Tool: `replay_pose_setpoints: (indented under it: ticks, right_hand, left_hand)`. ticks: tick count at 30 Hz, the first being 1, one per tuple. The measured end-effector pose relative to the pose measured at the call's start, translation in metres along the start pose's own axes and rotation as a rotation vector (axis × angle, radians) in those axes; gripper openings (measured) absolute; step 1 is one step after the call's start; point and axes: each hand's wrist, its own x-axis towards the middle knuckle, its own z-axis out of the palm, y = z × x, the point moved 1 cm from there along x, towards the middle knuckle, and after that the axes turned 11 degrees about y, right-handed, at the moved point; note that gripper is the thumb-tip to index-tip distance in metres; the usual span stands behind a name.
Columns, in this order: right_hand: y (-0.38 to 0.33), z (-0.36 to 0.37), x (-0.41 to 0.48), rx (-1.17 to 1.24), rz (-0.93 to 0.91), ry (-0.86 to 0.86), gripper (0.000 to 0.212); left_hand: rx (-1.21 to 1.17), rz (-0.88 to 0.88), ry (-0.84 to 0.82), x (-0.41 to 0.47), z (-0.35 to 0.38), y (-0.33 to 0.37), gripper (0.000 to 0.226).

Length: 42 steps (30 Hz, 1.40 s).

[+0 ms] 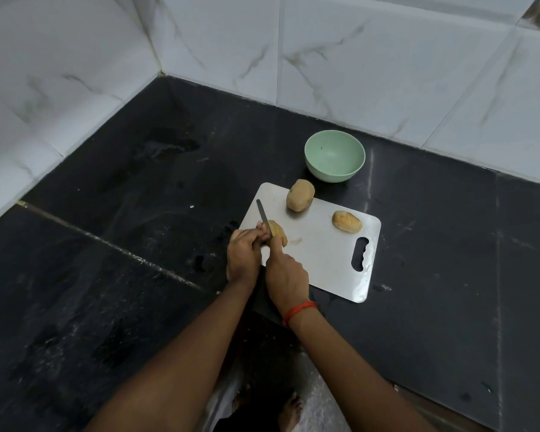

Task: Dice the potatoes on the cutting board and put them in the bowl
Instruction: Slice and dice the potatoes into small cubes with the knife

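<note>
Left hand [245, 246] curls fingers round potato [279, 234], steadying it; right hand [286, 275] grips knife [263, 217], blade crosswise for slicing; bowl [334, 176] far.

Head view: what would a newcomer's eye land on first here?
The left hand steadies a potato at the left edge of the board while the right hand slices it with a knife. Two whole potatoes lie farther along the board; an empty green bowl sits beyond it.
</note>
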Motion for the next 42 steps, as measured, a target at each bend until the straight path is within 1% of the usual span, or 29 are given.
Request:
replay_pose_setpoints:
  ticks: [4,12,15,18,20,23,26,30,33,36,39,41,42]
  right_hand:
    - [0.016,-0.003,-0.036,-0.091,-0.015,-0.074,0.033]
    - [0.045,-0.005,-0.090,-0.120,-0.022,-0.025,0.022]
    - [0.050,-0.008,-0.095,-0.024,-0.005,0.088,0.009]
    - [0.049,-0.015,-0.092,0.107,0.028,0.230,0.015]
    - [0.049,-0.023,-0.083,0.192,0.046,0.343,0.013]
    - [0.057,-0.033,-0.058,0.275,0.070,0.519,0.011]
    - [0.070,-0.040,-0.023,0.276,0.101,0.624,0.016]
    - [0.086,-0.036,0.006,0.276,0.122,0.614,0.018]
    - [0.092,-0.027,0.007,0.281,0.136,0.580,0.018]
    - [0.094,-0.022,0.009,0.222,0.100,0.535,0.019]
    - [0.093,-0.021,0.011,0.158,0.061,0.485,0.020]
    - [0.094,-0.021,0.011,0.165,0.067,0.488,0.020]
    - [0.095,-0.021,0.011,0.174,0.077,0.493,0.020]
  left_hand:
    - [-0.011,-0.021,0.003,-0.001,0.001,0.001,0.009]
    - [0.006,-0.030,-0.011,-0.001,0.002,-0.001,0.020]
    - [-0.016,-0.036,-0.016,-0.001,0.003,-0.002,0.022]
    - [-0.053,-0.080,-0.042,-0.001,0.002,-0.003,0.028]
    - [-0.087,-0.109,-0.048,-0.001,0.000,-0.002,0.033]
    - [-0.143,-0.163,-0.067,0.000,-0.004,-0.001,0.049]
    - [-0.195,-0.171,-0.154,0.004,-0.009,-0.002,0.076]
    - [-0.079,-0.072,-0.355,0.016,-0.013,-0.007,0.106]
    - [0.007,-0.014,-0.417,0.024,-0.010,-0.007,0.116]
    - [0.071,0.065,-0.399,0.026,-0.006,0.002,0.107]
    - [0.116,0.116,-0.373,0.026,-0.005,0.010,0.082]
    - [0.125,0.134,-0.365,0.029,-0.002,0.013,0.062]
    - [0.126,0.126,-0.363,0.030,-0.001,0.013,0.055]
